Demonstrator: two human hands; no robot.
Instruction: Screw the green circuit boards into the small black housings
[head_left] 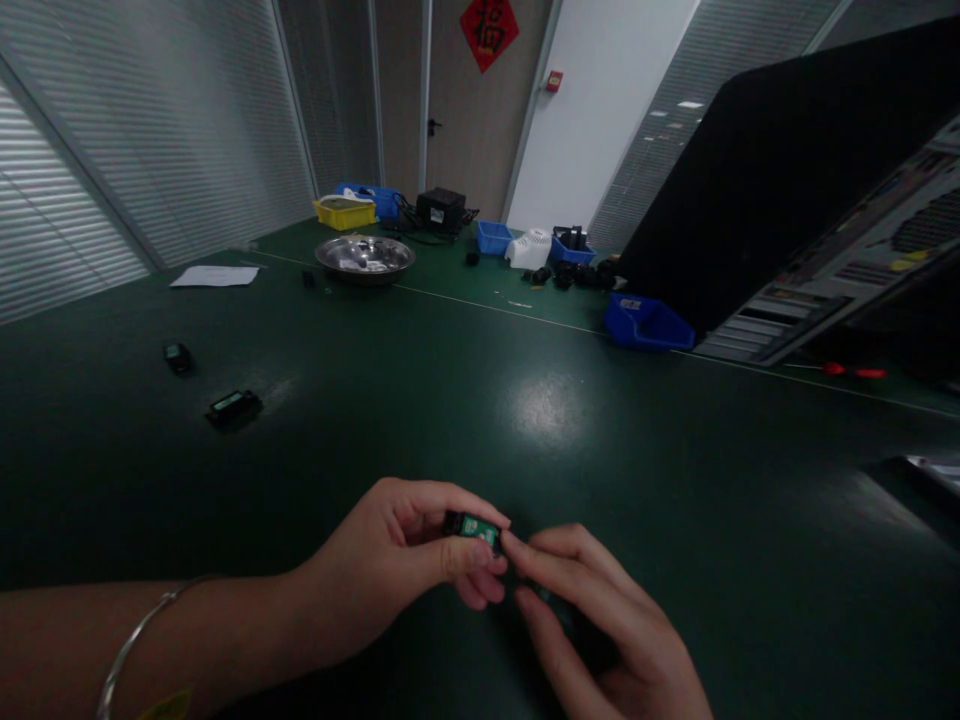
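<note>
A small black module with a green circuit board [478, 530] is pinched between the thumb and fingers of my left hand [405, 535], just above the green table. My right hand [600, 610] is close by on the right. Its index fingertip touches or nearly touches the module's right end, while the thumb stays apart lower down. Part of the module is hidden by my left fingers. Farther left on the table lie two similar black pieces, a larger module [232, 406] and a smaller one [178, 357].
A steel bowl [365, 258] with small parts stands at the back left, near a white paper sheet [215, 276]. A blue bin [648, 322] sits beside a large computer case [825, 190] on the right. A red-handled screwdriver [853, 371] lies there.
</note>
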